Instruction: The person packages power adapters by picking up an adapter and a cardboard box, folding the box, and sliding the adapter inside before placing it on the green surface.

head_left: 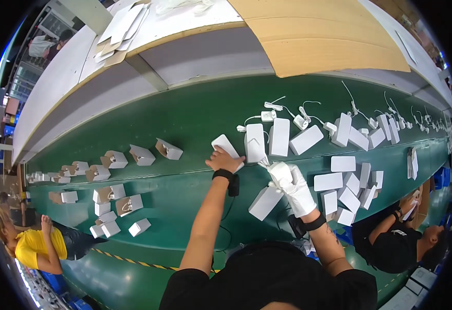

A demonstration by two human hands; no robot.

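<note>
My bare left hand [221, 159] grips a slim white box [226, 144] near the middle of the green table, its thumb and fingers on the box's sides. In my white-gloved right hand [295, 191] is a white power adapter [281, 175], with a bit of white cable [263, 162] at its far side. Just beyond that hand stands another white box [255, 142]. A larger white box [265, 202] lies on the near side, left of the right wrist. Both wrists wear black bands.
White boxes [279, 137] and adapters with cables [268, 116] line the far right. More boxes [348, 198] are heaped at the near right. Open-ended boxes [141, 155] sit at left. A shelf with cardboard [319, 36] borders the far side. People [40, 240] work at both sides.
</note>
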